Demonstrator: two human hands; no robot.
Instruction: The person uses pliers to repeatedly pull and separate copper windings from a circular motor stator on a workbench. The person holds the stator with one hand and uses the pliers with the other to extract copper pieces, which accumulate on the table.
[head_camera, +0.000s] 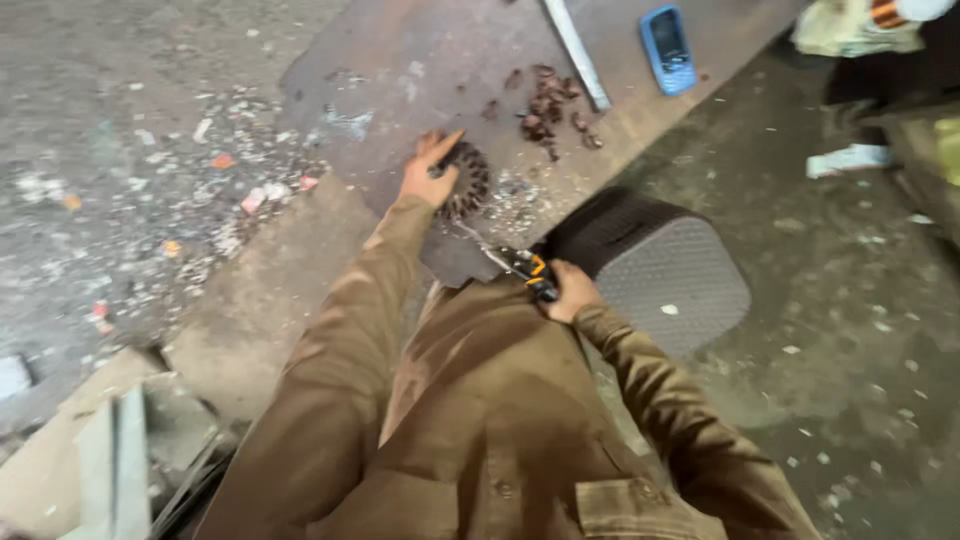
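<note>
Head view, round part: a dark toothed ring (463, 180), like a wound metal core, lay on the rusty steel plate (400, 70) at about 11 o'clock from the person's chest.
Left hand (428, 175): spread flat, pressing the ring's left edge.
Right hand (572, 292): closed around an orange-handled cutter (528, 268).
Handling: it looked heavy, stiff, sharp-edged; best held by the outer rim.
Around: rusty scraps (548, 110) at 12 o'clock, blue phone (667, 48) at 1 o'clock, grey stool (660, 268) close at 3 o'clock, crowding the right hand.
</note>
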